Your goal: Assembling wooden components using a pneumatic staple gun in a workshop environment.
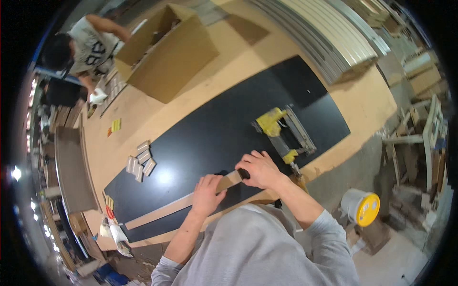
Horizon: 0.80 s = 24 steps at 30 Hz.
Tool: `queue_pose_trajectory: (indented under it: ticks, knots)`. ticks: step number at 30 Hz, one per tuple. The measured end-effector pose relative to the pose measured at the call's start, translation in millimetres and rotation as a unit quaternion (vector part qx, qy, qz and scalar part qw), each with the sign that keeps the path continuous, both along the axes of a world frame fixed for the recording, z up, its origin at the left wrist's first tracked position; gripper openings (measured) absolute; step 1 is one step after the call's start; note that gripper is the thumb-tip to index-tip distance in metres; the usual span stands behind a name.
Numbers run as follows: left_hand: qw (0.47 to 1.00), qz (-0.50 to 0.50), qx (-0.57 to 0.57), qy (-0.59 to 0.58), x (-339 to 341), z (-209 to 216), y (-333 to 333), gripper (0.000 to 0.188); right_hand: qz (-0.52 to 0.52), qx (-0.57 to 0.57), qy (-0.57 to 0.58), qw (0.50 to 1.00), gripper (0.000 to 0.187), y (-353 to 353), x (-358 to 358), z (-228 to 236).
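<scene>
A long, narrow light-brown wooden strip point(164, 210) lies slantwise over the black panel point(200, 138) in front of me. My left hand point(207, 194) is closed round the strip toward its right end, thumb on the near side. At that right end my right hand point(260, 169) grips a small dark block point(244, 173) pressed against or very near the strip; its kind is hard to make out. Just beyond my right hand, a yellow and grey nail gun point(285, 131) rests on the panel. Several short wooden blocks point(142, 159) lie farther left on it.
Beneath the panel is a tan worktable point(367, 112). A large open cardboard box point(167, 59) stands at the far side, with ribbed panels point(324, 35) stacked far right. Across the table a person point(90, 47) works. A white bucket with yellow lid point(361, 208) stands right.
</scene>
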<state>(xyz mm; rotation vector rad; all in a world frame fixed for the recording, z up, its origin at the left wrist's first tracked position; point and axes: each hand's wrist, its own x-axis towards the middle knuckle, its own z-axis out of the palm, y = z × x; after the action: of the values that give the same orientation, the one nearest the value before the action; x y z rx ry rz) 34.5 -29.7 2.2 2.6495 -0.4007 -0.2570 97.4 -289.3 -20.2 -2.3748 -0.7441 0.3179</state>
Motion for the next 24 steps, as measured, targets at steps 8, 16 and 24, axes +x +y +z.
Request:
queue_pose_trajectory:
  ticks: [8, 16, 24]
  knots:
    - [0.999, 0.008, 0.033, 0.000, -6, -10, -8, 0.042, -0.002, -0.020, -0.033, 0.999, 0.039, 9, -3, 5]
    - [0.999, 0.021, 0.039, -0.008, -20, -23, -11, 0.048, 0.039, -0.101, -0.006, 0.994, 0.049, 14, -4, 11]
    - [0.999, -0.003, 0.044, -0.021, -14, -17, -18, 0.039, 0.036, -0.054, -0.073, 0.995, 0.039, 4, -8, -2]
